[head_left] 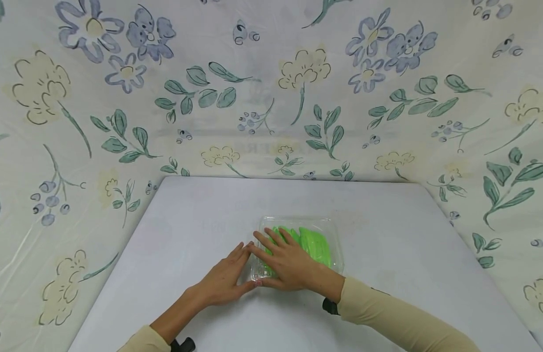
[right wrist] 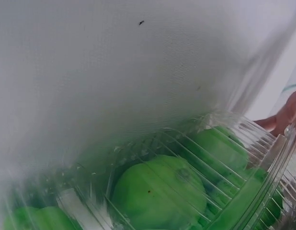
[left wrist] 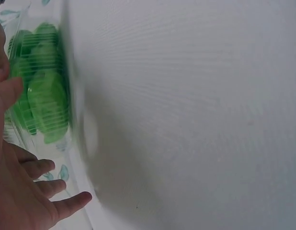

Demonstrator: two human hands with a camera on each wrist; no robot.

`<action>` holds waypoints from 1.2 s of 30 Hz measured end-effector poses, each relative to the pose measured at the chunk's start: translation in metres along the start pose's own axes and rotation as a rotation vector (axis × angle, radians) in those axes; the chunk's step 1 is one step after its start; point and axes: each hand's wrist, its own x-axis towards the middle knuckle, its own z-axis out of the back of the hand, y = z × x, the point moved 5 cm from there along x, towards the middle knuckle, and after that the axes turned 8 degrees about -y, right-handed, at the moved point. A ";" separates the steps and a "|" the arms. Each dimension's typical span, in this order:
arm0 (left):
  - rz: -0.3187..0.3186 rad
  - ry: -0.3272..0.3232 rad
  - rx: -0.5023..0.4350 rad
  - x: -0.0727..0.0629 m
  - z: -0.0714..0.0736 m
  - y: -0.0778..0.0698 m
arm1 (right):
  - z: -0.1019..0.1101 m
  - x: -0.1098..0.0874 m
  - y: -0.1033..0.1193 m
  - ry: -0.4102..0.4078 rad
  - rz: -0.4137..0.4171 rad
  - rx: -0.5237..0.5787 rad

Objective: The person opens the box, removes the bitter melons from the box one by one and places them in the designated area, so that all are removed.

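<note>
A clear plastic clamshell box [head_left: 337, 254] sits on the white table, filled with bright green, rounded pieces [head_left: 315, 244]. Their smooth, fruit-like shapes show through the ribbed wall in the right wrist view, where one round green piece [right wrist: 160, 194] is largest. My right hand [head_left: 286, 261] rests over the left part of the lid with its fingers spread. Beside the box's left edge is my left hand [head_left: 225, 278], fingers straight and thumb pointing toward the near left corner. The two hands meet at their fingertips and thumbs. In the left wrist view, its fingers [left wrist: 71, 205] are extended next to the box.
The white tabletop [head_left: 385, 234] spreads around the box on all sides. A floral-patterned cloth [head_left: 262, 132] rises behind the table's far edge and continues along the left and right sides. Dark wrist-worn devices [head_left: 330, 306] show below the sleeves.
</note>
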 end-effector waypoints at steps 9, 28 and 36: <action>-0.013 0.011 -0.059 0.000 0.005 -0.002 | -0.001 0.000 0.000 -0.004 0.001 0.007; 0.062 0.039 -0.151 0.000 0.003 0.006 | 0.002 0.000 0.004 -0.045 0.033 -0.021; 0.066 0.015 -0.177 -0.001 0.002 0.005 | 0.000 0.000 0.006 -0.032 0.051 -0.052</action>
